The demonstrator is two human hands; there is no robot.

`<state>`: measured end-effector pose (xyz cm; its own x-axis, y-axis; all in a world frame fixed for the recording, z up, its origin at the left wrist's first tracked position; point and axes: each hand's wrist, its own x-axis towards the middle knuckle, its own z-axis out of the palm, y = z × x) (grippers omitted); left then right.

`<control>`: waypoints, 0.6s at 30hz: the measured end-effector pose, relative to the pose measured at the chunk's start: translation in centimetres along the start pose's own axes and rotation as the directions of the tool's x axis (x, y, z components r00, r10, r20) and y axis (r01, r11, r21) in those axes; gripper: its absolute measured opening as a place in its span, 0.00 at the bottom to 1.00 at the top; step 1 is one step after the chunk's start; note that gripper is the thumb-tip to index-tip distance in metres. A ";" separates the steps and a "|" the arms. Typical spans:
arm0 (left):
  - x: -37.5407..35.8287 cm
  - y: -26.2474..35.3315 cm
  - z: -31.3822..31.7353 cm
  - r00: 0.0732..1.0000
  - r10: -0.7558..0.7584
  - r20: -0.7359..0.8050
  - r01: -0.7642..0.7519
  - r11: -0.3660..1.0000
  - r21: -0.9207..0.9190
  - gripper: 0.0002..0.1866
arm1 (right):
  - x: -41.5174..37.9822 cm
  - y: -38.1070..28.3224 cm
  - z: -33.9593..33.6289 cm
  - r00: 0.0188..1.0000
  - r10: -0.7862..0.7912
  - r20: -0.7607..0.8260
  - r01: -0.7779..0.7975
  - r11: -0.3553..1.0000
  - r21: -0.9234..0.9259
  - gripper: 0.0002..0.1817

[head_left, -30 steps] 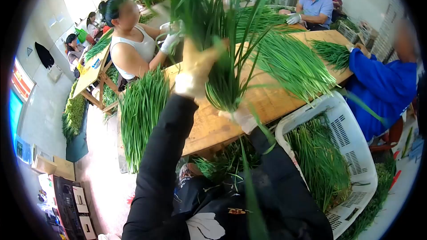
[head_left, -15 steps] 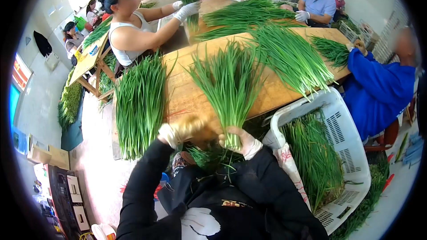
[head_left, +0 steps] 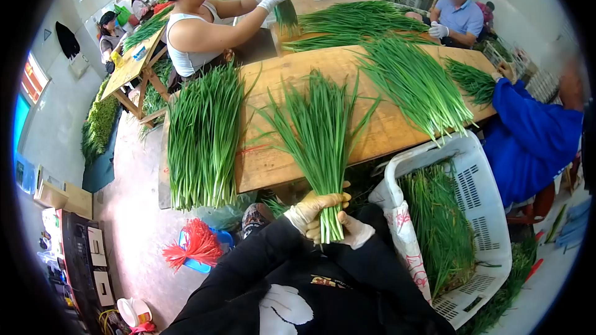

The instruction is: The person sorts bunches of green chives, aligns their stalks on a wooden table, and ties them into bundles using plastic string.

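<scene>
A bunch of green chives (head_left: pixel 324 136) rises from my lap, its leaves fanned over the wooden table's (head_left: pixel 264 164) near edge. My left hand (head_left: pixel 312 212), in a pale glove, is closed around the stems close to their white ends. Against the other side of those stems, lower down, my right hand (head_left: pixel 356 228) also grips the bunch. Some of its fingers are hidden behind the stems. Left of the bunch, a wide pile of chives (head_left: pixel 205 139) lies on the table, and another pile (head_left: pixel 419 90) lies to the right.
A white plastic crate (head_left: pixel 487 192) holding chives stands at my right. Red ties (head_left: pixel 197 245) sit on a blue container (head_left: pixel 197 265) on the floor at left. Across the table a person in white (head_left: pixel 195 34) holds chives; one in blue (head_left: pixel 531 136) sits at right.
My left hand, blurred beside the bunch before, is now wrapped around its stems. The bunch's stem ends have come lower, nearer my body. The camera view has shifted, showing the red ties.
</scene>
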<state>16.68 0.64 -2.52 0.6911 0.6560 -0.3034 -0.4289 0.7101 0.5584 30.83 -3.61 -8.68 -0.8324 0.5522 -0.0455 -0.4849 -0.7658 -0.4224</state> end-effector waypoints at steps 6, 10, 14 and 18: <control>1.8 -1.9 1.6 0.916 0.302 -0.264 -0.212 0.923 0.321 0.25 | -1.2 -1.4 3.2 0.769 -0.526 -0.364 -0.217 0.321 -0.922 0.46; 2.2 -1.5 3.1 0.865 0.384 -0.323 -0.242 0.882 0.404 0.24 | -1.8 -2.4 3.7 0.699 -0.497 -0.514 -0.225 0.529 -0.818 0.39; 1.6 2.6 4.0 0.930 0.308 -0.201 -0.258 0.935 0.242 0.20 | -3.3 -2.5 6.0 0.965 -0.053 -0.258 0.033 0.996 -0.081 0.30; 2.0 8.5 4.2 0.916 0.356 -0.182 -0.321 0.926 0.199 0.24 | -3.9 -1.9 6.1 0.999 -0.015 -0.033 0.020 0.988 0.152 0.38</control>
<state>16.90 6.90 4.83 0.3745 0.9008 -0.2197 -0.5031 0.3964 0.7680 33.38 -6.31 -2.16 -0.8157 0.5744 -0.0689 -0.5366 -0.7957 -0.2808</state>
